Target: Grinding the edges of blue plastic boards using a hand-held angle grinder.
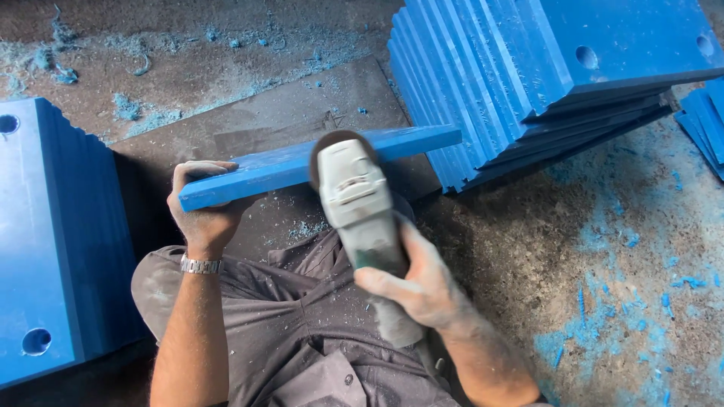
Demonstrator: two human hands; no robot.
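My left hand grips the left end of a blue plastic plate held on edge in front of me. A metal watch sits on that wrist. My right hand is wrapped around the body of a grey angle grinder. The grinder's dark disc rests against the plate's upper edge near its middle. The plate's lower part is hidden behind the grinder and my hand.
A leaning stack of blue plates with round holes stands at the upper right. Another blue stack stands at the left. Blue shavings cover the dirty floor, and more blue plates lie at the far right.
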